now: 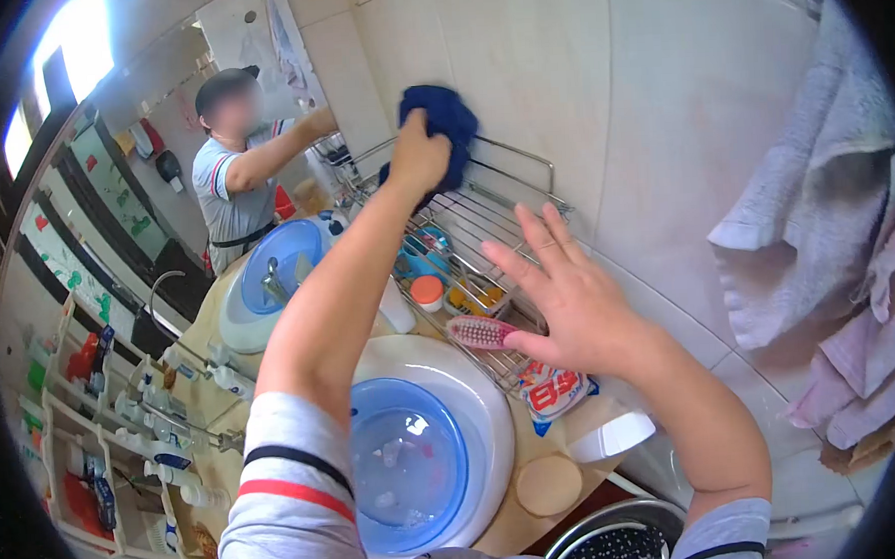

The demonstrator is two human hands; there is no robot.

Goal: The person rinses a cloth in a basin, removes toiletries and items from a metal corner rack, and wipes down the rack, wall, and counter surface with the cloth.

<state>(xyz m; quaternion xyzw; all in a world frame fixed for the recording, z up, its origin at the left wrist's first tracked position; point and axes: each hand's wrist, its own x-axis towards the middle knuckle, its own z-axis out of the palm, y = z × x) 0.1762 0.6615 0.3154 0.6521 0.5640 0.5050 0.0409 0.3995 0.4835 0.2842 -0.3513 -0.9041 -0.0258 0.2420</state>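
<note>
My left hand (421, 161) is closed on a dark blue cloth (446, 120), up against the tiled wall at the far end of a wire rack (475, 228). My right hand (578, 304) hovers over the near part of the rack with its fingers spread. By its thumb is a pink scrubbing brush (478, 332), bristles facing up; I cannot tell if the thumb touches it. Below the wires sit a jar with an orange lid (427, 289) and some yellow items (471, 298).
A blue basin (462, 459) holding water stands in the white sink (493, 417). On the counter are a red-and-white packet (554, 390), a white container (612, 437) and a round wooden disc (549, 485). Towels (802, 174) hang at right. A mirror (161, 122) and shelf (100, 445) are at left.
</note>
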